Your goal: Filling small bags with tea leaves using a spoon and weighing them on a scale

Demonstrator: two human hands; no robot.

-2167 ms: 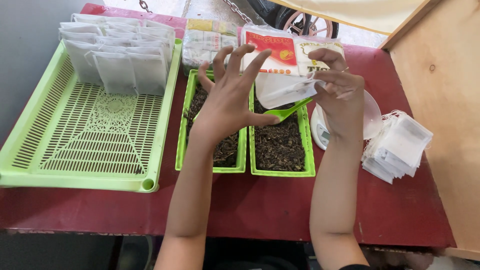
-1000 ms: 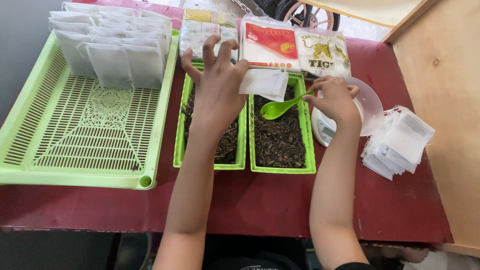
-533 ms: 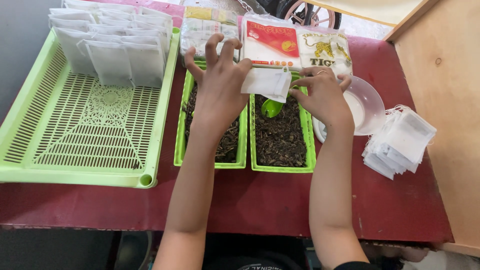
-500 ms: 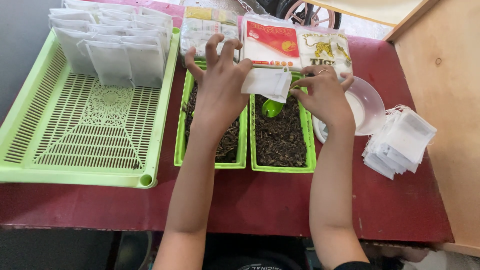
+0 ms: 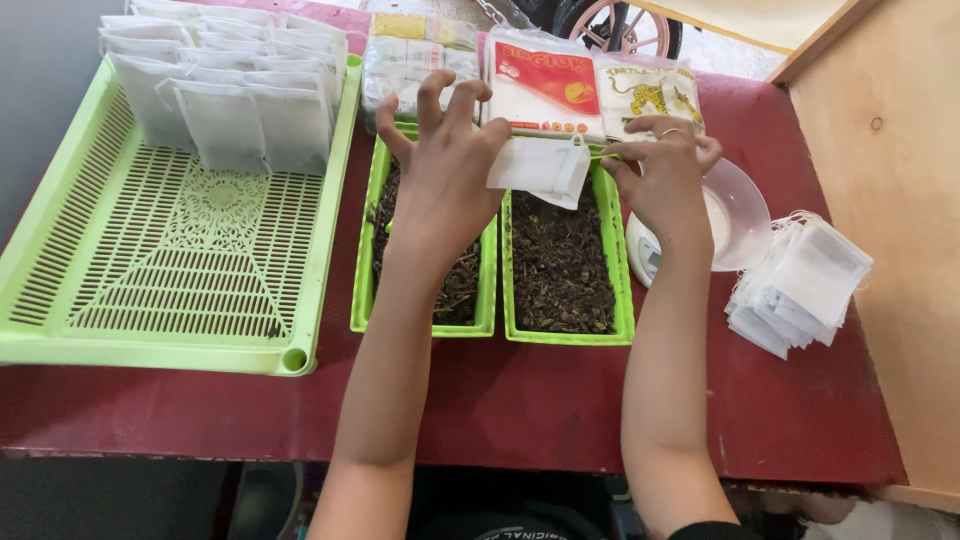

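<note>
- The left hand (image 5: pixel 445 175) pinches the top edge of a small white paper bag (image 5: pixel 540 168) between thumb and forefinger, the other fingers spread wide above it.
- The right hand (image 5: pixel 665 175) is closed on a green spoon handle (image 5: pixel 600 152) at the bag's mouth; the bowl of the spoon is hidden behind the bag.
- The bag hangs over the far end of the right green tray (image 5: pixel 622 290) of dark dried leaves; a second leaf tray (image 5: pixel 362 260) sits touching it on the left.
- Rows of filled bags (image 5: pixel 240 110) stand at the far end of the big slatted tray (image 5: pixel 180 270), most of which is bare.
- A thick stack of flat bags (image 5: pixel 800 290) lies on the red desk (image 5: pixel 500 400), so by my reckoning much filling is left.
- A small scale with a clear dish (image 5: pixel 735 215) sits just beside the right hand.
</note>
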